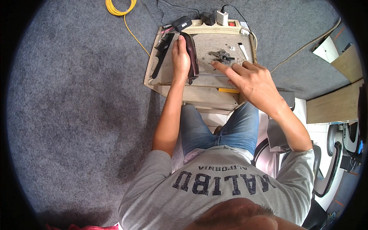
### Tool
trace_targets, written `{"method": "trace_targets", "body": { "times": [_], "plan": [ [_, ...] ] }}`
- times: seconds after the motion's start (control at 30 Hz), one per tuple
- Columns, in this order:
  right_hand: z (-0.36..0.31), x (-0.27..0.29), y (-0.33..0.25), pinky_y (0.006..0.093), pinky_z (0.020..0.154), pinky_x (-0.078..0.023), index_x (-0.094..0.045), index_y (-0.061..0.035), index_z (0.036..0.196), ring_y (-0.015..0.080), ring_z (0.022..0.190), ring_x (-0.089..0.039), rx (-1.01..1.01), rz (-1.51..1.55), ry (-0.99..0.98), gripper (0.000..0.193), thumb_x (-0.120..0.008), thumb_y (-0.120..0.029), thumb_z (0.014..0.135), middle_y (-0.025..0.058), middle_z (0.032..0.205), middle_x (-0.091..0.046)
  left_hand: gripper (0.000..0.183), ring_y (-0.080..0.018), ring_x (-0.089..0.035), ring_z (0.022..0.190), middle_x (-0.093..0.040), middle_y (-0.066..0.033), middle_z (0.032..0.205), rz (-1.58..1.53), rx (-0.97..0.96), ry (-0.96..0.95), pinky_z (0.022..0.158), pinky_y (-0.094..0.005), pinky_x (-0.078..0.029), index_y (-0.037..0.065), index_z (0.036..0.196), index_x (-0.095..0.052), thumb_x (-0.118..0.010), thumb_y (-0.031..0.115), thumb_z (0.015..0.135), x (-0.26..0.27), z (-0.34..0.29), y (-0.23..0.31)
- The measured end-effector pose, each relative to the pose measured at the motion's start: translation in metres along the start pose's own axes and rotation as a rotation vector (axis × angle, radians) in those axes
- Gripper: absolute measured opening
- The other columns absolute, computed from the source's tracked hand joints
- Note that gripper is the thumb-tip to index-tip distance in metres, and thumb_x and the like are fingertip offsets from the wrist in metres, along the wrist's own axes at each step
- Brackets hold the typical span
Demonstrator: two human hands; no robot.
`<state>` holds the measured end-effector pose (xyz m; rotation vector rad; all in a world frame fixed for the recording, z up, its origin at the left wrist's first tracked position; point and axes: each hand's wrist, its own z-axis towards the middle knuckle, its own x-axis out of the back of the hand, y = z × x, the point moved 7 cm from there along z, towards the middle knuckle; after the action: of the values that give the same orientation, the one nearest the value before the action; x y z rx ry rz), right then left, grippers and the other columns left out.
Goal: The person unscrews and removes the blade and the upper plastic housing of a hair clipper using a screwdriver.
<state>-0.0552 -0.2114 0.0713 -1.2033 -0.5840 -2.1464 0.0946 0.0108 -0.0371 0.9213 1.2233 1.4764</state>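
My left hand (pixel 180 57) is wrapped round the side of a dark maroon hair clipper (pixel 193 57), holding it lengthwise at the left-middle of a small wooden table. My right hand (pixel 253 82) hovers over the table's right side with the index finger stretched out and the other fingers loosely bent. That index fingertip is beside a small pile of metal and black parts (pixel 223 56); I cannot tell whether it touches one. A black comb (pixel 162 57) lies left of my left hand. A small white-and-black strip-shaped tool (pixel 243 51) lies right of the pile.
A cream power strip (pixel 211 27) runs along the table's (pixel 209 38) far edge, with a white plug adapter (pixel 222 17) in it and a black power adapter (pixel 182 23) beside it. A yellow item (pixel 229 90) shows at the near edge. A yellow cable (pixel 120 12) lies on grey carpet.
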Motion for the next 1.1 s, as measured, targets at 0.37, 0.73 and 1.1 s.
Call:
{"method": "trace_targets", "body": {
  "times": [0.37, 0.73, 1.1],
  "plan": [
    [0.000, -0.009, 0.003, 0.0369, 0.067, -0.062, -0.050, -0.0253, 0.162, 0.0222, 0.087, -0.072, -0.081, -0.009, -0.060, 0.075, -0.071, -0.014, 0.091, 0.0052, 0.098, -0.067, 0.064, -0.0254, -0.061, 0.106, -0.069, -0.0166, 0.113, -0.028, 0.060, -0.012, 0.099, -0.0383, -0.047, -0.008, 0.126, -0.064, -0.043, 0.052, 0.117, -0.001, 0.000, -0.005],
    [0.004, -0.004, -0.005, 0.0397, 0.066, -0.064, -0.042, -0.0323, 0.167, 0.0231, 0.081, -0.072, -0.049, -0.048, -0.108, 0.087, -0.071, -0.008, 0.089, 0.0049, 0.095, -0.065, 0.066, -0.0278, -0.063, 0.106, -0.070, -0.0187, 0.114, 0.028, 0.008, 0.015, 0.100, -0.0398, -0.048, -0.007, 0.126, -0.064, -0.043, 0.054, 0.116, 0.001, -0.003, 0.004],
    [0.002, -0.002, -0.002, 0.0397, 0.062, -0.062, -0.046, -0.0287, 0.165, 0.0231, 0.080, -0.073, 0.035, -0.051, -0.048, 0.082, -0.070, -0.014, 0.088, 0.0055, 0.092, -0.067, 0.065, -0.0270, -0.063, 0.107, -0.070, -0.0186, 0.114, 0.023, -0.030, 0.023, 0.099, -0.0390, -0.048, -0.008, 0.125, -0.065, -0.043, 0.053, 0.117, -0.002, -0.007, 0.012]
  ]
}}
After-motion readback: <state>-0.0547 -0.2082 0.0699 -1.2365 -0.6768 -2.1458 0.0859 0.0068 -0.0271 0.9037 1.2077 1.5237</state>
